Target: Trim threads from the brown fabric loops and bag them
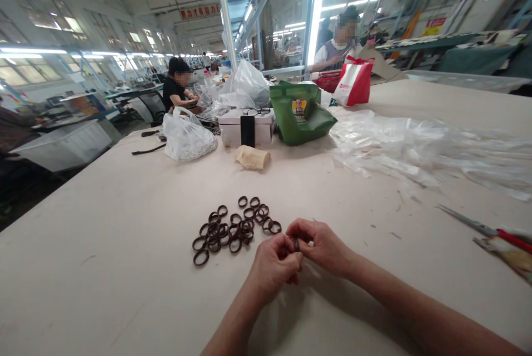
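My left hand (275, 265) and my right hand (319, 246) meet at the front middle of the table, fingers curled and pinched together. Between the fingertips is a small dark brown ring-shaped loop (296, 244), mostly covered by my fingers. Both hands appear closed on it. Just left of them lies a loose pile of dark brown loops (224, 231), several of them overlapping and a few apart at the edges. One loop (275, 227) rests right beside my fingers. What the loops are made of cannot be made out.
Farther back are a crumpled tan paper packet (252, 157), a phone (247, 131) against a white box (226, 127), a green pouch (301, 115) and a white plastic bag (188, 135). Plastic sheets (415, 142) spread at right, near scissors (484, 227). Two people (177, 87) work beyond.
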A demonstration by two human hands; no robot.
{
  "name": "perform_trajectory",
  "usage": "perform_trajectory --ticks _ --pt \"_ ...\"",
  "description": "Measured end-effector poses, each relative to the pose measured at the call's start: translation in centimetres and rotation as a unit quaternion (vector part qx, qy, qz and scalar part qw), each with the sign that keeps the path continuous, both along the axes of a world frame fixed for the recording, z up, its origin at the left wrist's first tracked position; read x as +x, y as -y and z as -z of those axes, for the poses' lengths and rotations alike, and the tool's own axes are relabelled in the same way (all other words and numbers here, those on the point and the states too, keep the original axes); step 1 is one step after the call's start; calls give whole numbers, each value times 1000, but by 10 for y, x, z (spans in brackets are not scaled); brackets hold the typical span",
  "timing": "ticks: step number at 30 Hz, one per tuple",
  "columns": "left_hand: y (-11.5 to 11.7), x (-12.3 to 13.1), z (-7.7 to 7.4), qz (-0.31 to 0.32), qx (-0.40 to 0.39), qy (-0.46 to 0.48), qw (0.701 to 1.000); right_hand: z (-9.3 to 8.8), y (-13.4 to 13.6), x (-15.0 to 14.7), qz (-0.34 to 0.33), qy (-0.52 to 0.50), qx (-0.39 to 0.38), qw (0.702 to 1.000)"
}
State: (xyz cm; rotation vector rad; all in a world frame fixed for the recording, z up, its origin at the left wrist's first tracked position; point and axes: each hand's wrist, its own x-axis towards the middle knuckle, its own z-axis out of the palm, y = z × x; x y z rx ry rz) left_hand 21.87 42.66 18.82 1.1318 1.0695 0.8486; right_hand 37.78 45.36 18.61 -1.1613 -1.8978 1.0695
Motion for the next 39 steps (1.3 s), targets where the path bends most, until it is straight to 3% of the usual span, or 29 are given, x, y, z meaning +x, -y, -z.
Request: perform_trajectory --ticks 3,5,10,14,17,20,22,28,31,35,37,39 --pt "0 -3 -2 3 8 -6 1000 0 -2 4 12 -2 -23 1000" --pt "-1 -6 -2 -28 35 -26 999 -2 -3 7 7 -46 -67 997" --pt "-6 -17 2 -104 93 -69 988 -8 -1 12 -88 -162 -188 965" --pt "-7 -20 5 -118 139 -83 980 -13 2 10 -129 -158 -105 973" --pt "-3 -18 6 -105 160 -106 976 -13 4 6 -108 -102 6 989" --pt "1 -13 7 -85 195 -152 965 -7 7 2 -73 -48 65 994" --pt "3 -10 7 -77 227 -201 950 -1 9 -1 -46 -20 76 996" --pt "-1 -8 8 -123 296 -390 863 9 5 -11 90 99 136 982" --pt "-5 -6 7 -130 299 -412 851 7 0 -18 121 167 125 970" --pt "-8 -8 0 -123 300 -427 844 7 -5 -21 112 251 119 954" --pt "-2 -23 -6 -131 308 -424 841 10 -9 -18 117 286 125 943" --pt "16 -53 -13 -167 314 -422 834 12 -14 -13 141 298 129 935"
